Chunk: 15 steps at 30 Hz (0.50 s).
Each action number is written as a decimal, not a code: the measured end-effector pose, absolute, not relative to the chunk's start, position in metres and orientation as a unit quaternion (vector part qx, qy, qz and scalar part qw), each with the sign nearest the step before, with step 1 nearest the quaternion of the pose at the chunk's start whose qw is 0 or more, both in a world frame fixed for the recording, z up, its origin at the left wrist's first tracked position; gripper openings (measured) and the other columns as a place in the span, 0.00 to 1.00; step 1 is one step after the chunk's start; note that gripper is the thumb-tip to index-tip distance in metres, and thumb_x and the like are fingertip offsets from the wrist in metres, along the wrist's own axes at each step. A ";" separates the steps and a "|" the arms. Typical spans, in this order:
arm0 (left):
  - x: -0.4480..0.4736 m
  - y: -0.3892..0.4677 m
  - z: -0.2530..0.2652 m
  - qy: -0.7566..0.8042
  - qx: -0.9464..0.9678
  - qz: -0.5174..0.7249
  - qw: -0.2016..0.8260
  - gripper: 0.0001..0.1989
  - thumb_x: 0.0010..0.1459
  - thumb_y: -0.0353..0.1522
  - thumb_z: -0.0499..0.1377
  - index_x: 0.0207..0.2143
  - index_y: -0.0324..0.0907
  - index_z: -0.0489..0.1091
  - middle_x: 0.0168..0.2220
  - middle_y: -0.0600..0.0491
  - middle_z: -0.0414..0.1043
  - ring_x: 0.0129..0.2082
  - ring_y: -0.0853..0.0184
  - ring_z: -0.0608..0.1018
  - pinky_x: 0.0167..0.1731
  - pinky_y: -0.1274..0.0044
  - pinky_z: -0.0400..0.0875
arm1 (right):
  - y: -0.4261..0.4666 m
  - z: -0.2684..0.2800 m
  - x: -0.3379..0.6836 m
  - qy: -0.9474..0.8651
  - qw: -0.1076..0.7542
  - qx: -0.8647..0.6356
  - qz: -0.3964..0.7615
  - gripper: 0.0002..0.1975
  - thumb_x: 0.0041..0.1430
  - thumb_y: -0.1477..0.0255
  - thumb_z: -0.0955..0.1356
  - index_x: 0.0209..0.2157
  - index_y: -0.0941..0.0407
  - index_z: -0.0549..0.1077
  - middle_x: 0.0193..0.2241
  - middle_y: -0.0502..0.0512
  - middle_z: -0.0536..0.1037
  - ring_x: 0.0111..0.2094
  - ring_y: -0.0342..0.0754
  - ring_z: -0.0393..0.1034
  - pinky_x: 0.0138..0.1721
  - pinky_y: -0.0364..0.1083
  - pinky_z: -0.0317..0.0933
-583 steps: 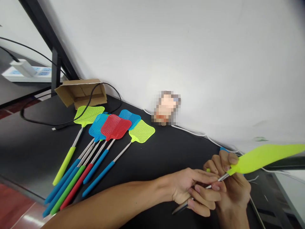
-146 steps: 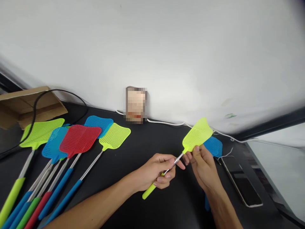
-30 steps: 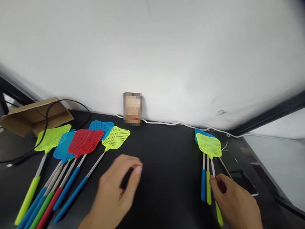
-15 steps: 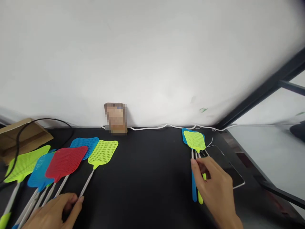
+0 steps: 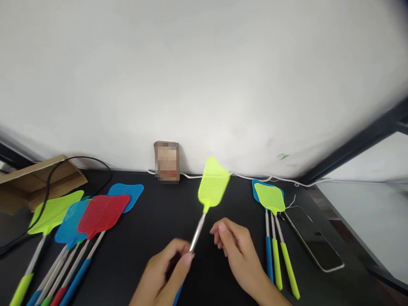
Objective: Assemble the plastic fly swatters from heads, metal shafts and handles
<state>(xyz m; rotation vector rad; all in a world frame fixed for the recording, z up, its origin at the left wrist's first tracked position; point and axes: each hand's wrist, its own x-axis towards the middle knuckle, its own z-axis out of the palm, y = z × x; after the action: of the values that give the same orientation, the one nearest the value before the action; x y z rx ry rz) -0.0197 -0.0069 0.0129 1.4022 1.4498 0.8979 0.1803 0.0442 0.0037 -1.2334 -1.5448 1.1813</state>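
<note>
Above the table (image 5: 153, 227), the left hand (image 5: 164, 270) pinches a fly swatter (image 5: 200, 224) by its silver shaft (image 5: 196, 238); its yellow-green, hole-dotted head (image 5: 213, 185) points toward the back edge, its blue handle (image 5: 178, 294) mostly hidden. The right hand (image 5: 240, 250) hovers nearby, loosely half-curled.

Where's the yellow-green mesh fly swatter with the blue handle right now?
In the head view, the yellow-green swatter is near the middle, its silver metal rod held in the left hand, with the right hand beside it.

A white wall (image 5: 204, 76) (green-smudged at right) rises behind a black tabletop (image 5: 159, 221).
</note>
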 end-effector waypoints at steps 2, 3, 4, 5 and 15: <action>0.004 0.021 0.009 0.505 0.555 0.391 0.533 0.16 0.68 0.44 0.53 0.34 0.43 0.71 0.31 0.53 0.72 0.32 0.67 0.73 0.35 0.78 0.68 | 0.039 -0.005 0.176 -0.579 0.407 -0.464 0.533 0.23 0.73 0.57 0.56 0.37 0.56 0.74 0.26 0.51 0.71 0.27 0.43 0.64 0.26 0.42 0.57; 0.013 0.035 0.004 0.463 0.540 0.413 0.569 0.16 0.68 0.44 0.52 0.35 0.42 0.70 0.31 0.52 0.72 0.32 0.67 0.74 0.36 0.77 0.69 | 0.038 -0.008 0.175 -0.568 0.406 -0.460 0.549 0.22 0.73 0.56 0.57 0.40 0.56 0.74 0.26 0.51 0.71 0.27 0.43 0.64 0.26 0.42 0.58; 0.020 0.047 -0.002 0.432 0.525 0.425 0.598 0.17 0.68 0.45 0.52 0.37 0.42 0.69 0.28 0.54 0.70 0.28 0.68 0.73 0.33 0.77 0.68 | 0.038 -0.011 0.176 -0.560 0.404 -0.461 0.557 0.21 0.72 0.56 0.58 0.44 0.56 0.73 0.26 0.50 0.70 0.27 0.43 0.64 0.26 0.42 0.58; 0.025 0.058 -0.008 0.415 0.518 0.436 0.608 0.17 0.68 0.45 0.53 0.37 0.41 0.68 0.28 0.54 0.70 0.26 0.69 0.71 0.30 0.77 0.67 | 0.039 -0.012 0.177 -0.553 0.401 -0.467 0.561 0.20 0.72 0.55 0.60 0.48 0.56 0.72 0.26 0.49 0.70 0.26 0.43 0.64 0.25 0.42 0.58; 0.023 0.078 -0.021 0.324 0.468 0.415 0.710 0.17 0.63 0.45 0.61 0.41 0.39 0.71 0.33 0.54 0.67 0.28 0.74 0.66 0.28 0.81 0.61 | 0.040 -0.023 0.186 -0.574 0.373 -0.491 0.539 0.17 0.68 0.55 0.65 0.36 0.55 0.69 0.26 0.47 0.66 0.25 0.41 0.59 0.25 0.40 0.55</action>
<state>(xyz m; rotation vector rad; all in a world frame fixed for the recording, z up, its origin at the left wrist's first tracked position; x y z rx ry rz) 0.0230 0.0778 -0.0205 1.0383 0.7195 0.9217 0.1865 0.0402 -0.0227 -1.2588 -1.4719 1.3800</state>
